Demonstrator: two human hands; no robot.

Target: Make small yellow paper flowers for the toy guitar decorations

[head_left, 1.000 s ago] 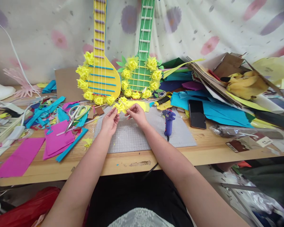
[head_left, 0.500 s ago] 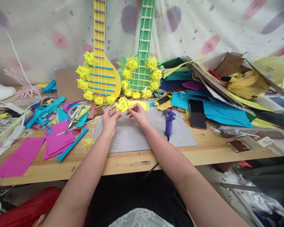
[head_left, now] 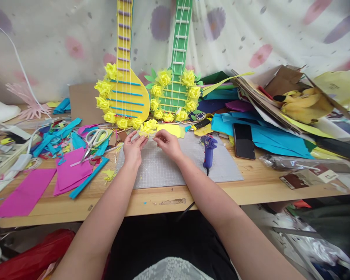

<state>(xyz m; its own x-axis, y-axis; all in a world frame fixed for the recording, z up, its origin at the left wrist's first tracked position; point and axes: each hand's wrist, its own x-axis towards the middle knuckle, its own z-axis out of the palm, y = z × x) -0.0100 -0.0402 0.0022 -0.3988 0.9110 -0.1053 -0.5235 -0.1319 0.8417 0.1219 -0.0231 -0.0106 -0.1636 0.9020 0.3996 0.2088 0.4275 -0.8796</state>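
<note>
My left hand (head_left: 133, 147) pinches the lower edge of a yellow paper flower (head_left: 148, 127) above the grey cutting mat (head_left: 166, 167). Just to its right is my right hand (head_left: 167, 144), thumb and fingertips pressed together beside the flower's lower edge; whatever they pinch is too small to make out. Behind the hands lean a yellow paper guitar (head_left: 128, 99) and a green paper guitar (head_left: 172, 91), both trimmed with yellow flowers. A piece of yellow paper (head_left: 175, 130) lies behind my right hand. A purple hot glue gun (head_left: 208, 151) rests on the mat's right part.
To the left, scissors (head_left: 93, 142) lie among paper scraps, near magenta sheets (head_left: 72, 171) and a power strip (head_left: 17, 167). On the right are a phone (head_left: 244, 140), blue paper (head_left: 280, 140) and a cardboard pile (head_left: 259, 101). The wooden table's front edge (head_left: 160, 210) runs beneath my forearms.
My right fingertips have shifted from the flower's side to its lower edge and closed together. The flower has tilted slightly in my left hand. The view has moved a little.
</note>
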